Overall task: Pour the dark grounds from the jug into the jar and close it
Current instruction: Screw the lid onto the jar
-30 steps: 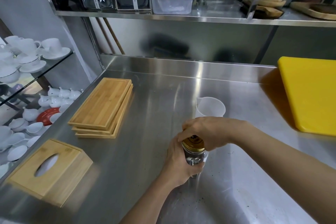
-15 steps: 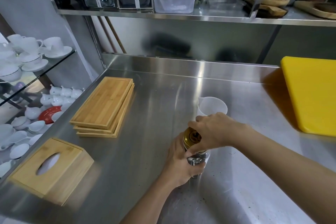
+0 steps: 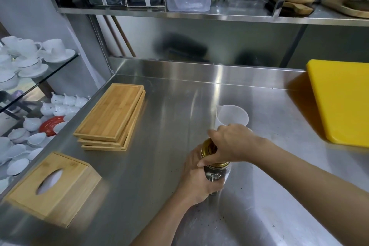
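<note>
step: closing jar | left hand (image 3: 196, 182) wrapped tight round jar (image 3: 216, 173) body on the counter (image 3: 169, 118) to stop it turning | right hand (image 3: 229, 146) fingers pinching gold lid (image 3: 208, 149) rim, likely twisting it | jug (image 3: 231, 117) upright just behind, looks empty, clear of the work

We see a gold lid (image 3: 209, 149) on a clear glass jar (image 3: 216, 175); just behind it stands a translucent white jug (image 3: 232, 117). Far right of the jar lies a bright yellow board (image 3: 341, 102); to its left, honey-brown striped bamboo trays (image 3: 111, 114) on the silver-grey steel counter (image 3: 169, 106), speckled with dark flecks.
</note>
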Demonstrator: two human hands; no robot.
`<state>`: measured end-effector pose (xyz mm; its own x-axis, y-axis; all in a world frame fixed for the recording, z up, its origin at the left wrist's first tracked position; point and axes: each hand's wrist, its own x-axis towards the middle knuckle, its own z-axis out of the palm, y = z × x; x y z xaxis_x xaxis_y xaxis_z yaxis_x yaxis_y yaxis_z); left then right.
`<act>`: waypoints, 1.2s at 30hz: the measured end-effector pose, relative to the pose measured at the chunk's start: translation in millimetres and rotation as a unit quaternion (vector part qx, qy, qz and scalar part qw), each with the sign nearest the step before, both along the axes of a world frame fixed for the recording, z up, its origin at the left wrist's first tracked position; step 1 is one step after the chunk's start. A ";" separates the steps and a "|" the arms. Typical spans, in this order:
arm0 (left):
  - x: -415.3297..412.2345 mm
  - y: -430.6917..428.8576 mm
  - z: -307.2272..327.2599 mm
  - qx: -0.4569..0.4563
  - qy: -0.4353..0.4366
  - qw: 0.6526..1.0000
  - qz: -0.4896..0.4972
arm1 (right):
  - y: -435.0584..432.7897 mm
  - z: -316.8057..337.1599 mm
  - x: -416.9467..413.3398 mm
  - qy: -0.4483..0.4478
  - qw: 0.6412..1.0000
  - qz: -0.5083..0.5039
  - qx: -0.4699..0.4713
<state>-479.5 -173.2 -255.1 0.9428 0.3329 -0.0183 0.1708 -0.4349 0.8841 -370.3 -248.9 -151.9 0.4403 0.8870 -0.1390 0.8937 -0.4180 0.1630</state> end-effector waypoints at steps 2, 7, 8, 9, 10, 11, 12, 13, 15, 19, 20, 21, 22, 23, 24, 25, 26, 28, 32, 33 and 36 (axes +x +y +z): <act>0.4 -0.3 -1.3 0.009 -0.002 1.000 0.000 | -1.4 3.3 3.2 0.019 1.000 -0.006 -0.021; 2.1 0.4 -7.2 -0.003 0.016 1.000 0.026 | -2.6 17.9 7.9 0.179 0.977 0.057 -0.099; 2.2 0.4 -7.5 0.000 0.017 1.000 0.026 | -2.7 17.4 7.1 0.160 0.981 0.065 -0.089; 2.1 -0.3 -6.8 0.002 0.016 1.000 0.026 | -2.5 16.1 5.3 0.135 0.986 0.068 -0.070; 1.9 -1.1 -6.0 0.003 0.013 1.000 0.026 | -2.9 14.0 3.4 0.108 0.991 0.065 -0.051; 1.7 -1.8 -5.7 0.007 0.004 1.000 0.024 | -3.0 10.8 2.0 0.080 0.995 0.055 -0.031; 1.8 -2.0 -5.9 0.015 -0.005 1.000 0.022 | -2.9 7.7 0.7 0.058 0.998 0.037 -0.014; 1.9 -2.0 -6.8 0.022 -0.011 1.000 0.019 | -2.8 4.3 0.5 0.045 0.999 0.019 0.004; 2.1 -0.9 -9.8 0.022 -0.008 1.000 0.016 | -4.1 1.2 1.3 0.039 0.999 -0.014 0.015; 2.3 -1.0 -13.0 0.035 0.002 0.999 0.021 | -10.1 11.7 6.6 0.090 0.994 -0.048 -0.029; 2.4 -1.2 -13.3 0.038 -0.001 0.999 0.027 | -9.5 16.2 7.3 0.126 0.990 -0.038 -0.047; 2.4 -1.4 -13.5 0.038 0.001 0.999 0.033 | -9.0 20.3 7.4 0.160 0.985 -0.011 -0.059; 2.5 -1.3 -13.6 0.034 0.004 0.999 0.038 | -8.9 23.7 7.1 0.184 0.980 0.026 -0.064; 2.2 -1.3 -13.8 0.030 0.005 0.999 0.040 | -8.9 24.2 7.8 0.189 0.978 0.060 -0.066; 2.1 -1.3 -13.6 0.027 0.004 0.999 0.040 | -8.8 23.3 8.0 0.180 0.978 0.086 -0.064; 1.7 -1.4 -13.0 0.026 0.003 0.999 0.038 | -8.5 21.9 7.1 0.166 0.979 0.097 -0.062; 1.6 -1.5 -12.5 0.028 0.002 0.999 0.038 | -7.9 20.1 5.9 0.148 0.983 0.095 -0.056; 1.5 -1.2 -12.1 0.032 -0.003 0.999 0.035 | -5.8 17.9 2.1 0.094 0.993 0.053 -0.041; 1.0 -0.3 -13.6 0.037 -0.009 0.999 0.009 | -6.3 13.9 4.2 0.033 0.998 -0.009 -0.050; 1.0 -0.3 -13.9 0.035 -0.012 0.999 0.013 | -7.2 15.3 4.5 0.057 0.997 -0.002 -0.053; 1.7 -0.9 -11.4 0.022 -0.004 0.999 0.032 | -8.7 22.3 4.5 0.131 0.988 0.035 -0.079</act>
<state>-477.8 -174.1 -266.5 0.9192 0.3937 0.0051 0.1927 -0.4610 0.8662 -365.8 -257.6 -129.6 0.3098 0.8723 -0.3782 0.9395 -0.3420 -0.0191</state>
